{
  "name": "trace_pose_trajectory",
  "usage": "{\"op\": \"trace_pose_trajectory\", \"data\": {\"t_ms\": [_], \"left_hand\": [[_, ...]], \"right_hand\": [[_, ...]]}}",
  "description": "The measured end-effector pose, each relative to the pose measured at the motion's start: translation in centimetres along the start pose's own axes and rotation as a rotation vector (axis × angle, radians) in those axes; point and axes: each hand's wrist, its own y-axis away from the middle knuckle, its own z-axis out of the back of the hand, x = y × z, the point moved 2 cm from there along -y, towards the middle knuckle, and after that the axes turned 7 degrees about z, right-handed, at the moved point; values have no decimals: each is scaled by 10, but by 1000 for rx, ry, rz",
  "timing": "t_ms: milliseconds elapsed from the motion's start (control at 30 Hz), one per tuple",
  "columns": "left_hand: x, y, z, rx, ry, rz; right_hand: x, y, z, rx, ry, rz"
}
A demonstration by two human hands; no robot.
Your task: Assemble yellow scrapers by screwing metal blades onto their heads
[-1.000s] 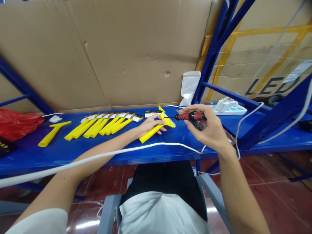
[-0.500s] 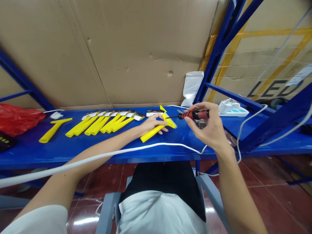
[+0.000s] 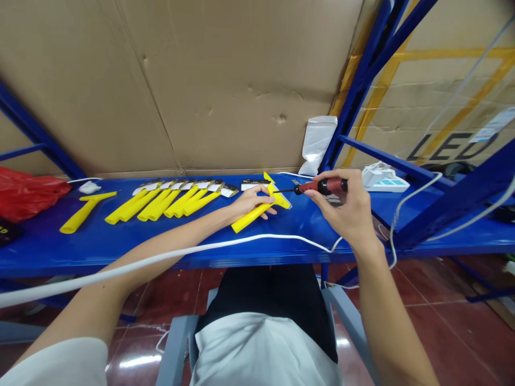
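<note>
My left hand (image 3: 254, 202) is closed around a yellow scraper (image 3: 252, 216), near where its handle meets the wide head. The scraper lies tilted, handle toward me, with a thin blade edge at the right of its head. In my right hand (image 3: 349, 202) is a red and black screwdriver (image 3: 319, 186), held level between thumb and fingers. Its dark shaft points left and its tip meets the scraper's head; whether it sits in a screw is too small to tell. Left of my hands lies a row of several yellow scrapers (image 3: 155, 206) with black-and-white labels.
A lone yellow T-shaped handle (image 3: 82, 214) lies farther left, near a red plastic bag (image 3: 32, 194). A white cable (image 3: 193, 251) crosses above my left forearm. At right stand a white power strip (image 3: 386, 183) and a blue rack post (image 3: 446, 198). Cardboard (image 3: 225, 80) backs the blue shelf (image 3: 201, 236).
The screwdriver's handle and my right fingers have shifted slightly, with the tip still at the scraper's head. My left hand keeps its hold. The whole view has moved a little.
</note>
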Motion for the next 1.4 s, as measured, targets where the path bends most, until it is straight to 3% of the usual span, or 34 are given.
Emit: {"op": "trace_pose_trajectory", "data": {"t_ms": [267,400,667,867,1067,1267,1333,1400], "left_hand": [[2,-3,3,-3,-3,-1],[3,-3,4,13,-17,0],[4,-4,5,55,-38,3],[4,-5,4,59,0,-3],[4,-6,3,71,11,5],[3,-4,1,31,37,-4],[1,-2,-1,32,51,-10],[-2,0,-4,45,69,-27]], "right_hand": [[11,-3,8,161,-279,-51],[13,-4,12,203,-285,-42],[3,0,4,-41,75,109],[11,-1,-3,65,-307,8],[8,-1,-1,-61,-92,81],[9,-1,-6,80,-320,-12],[15,-3,-4,46,-323,-16],[19,-9,2,-72,-293,-22]]}}
